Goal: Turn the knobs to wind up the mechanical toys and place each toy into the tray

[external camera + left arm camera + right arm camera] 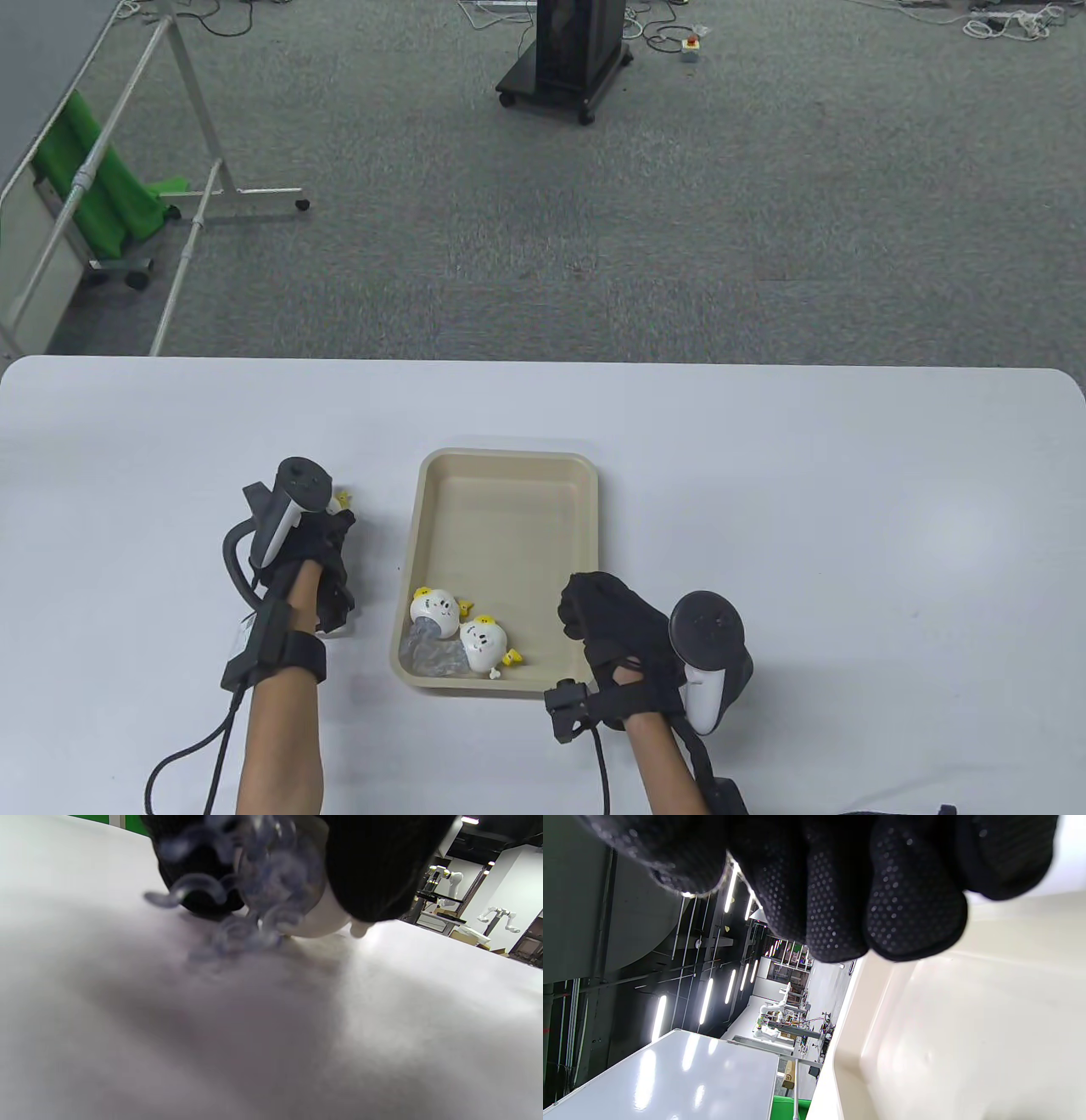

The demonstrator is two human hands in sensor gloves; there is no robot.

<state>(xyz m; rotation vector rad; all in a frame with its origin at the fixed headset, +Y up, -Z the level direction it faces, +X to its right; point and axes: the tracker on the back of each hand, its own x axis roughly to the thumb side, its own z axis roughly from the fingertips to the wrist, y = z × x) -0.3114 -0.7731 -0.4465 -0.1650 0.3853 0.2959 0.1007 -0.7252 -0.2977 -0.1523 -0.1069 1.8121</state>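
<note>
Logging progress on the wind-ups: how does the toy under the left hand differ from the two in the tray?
The toy at the left hand is on the table, outside the tray, mostly hidden under the left hand. The two toys in the tray lie untouched, in plain view, near its front end. All look white with yellow parts.

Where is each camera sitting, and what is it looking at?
Table view: looks down from above at the table, tray, both forearms and gloved hands.
Left wrist view: low beside the left hand, looking across the tabletop at the toy it grips.
Right wrist view: turned sideways at the right hand, facing the tray wall and ceiling lights.
Shared: the tray shows in table and right wrist views.
</note>
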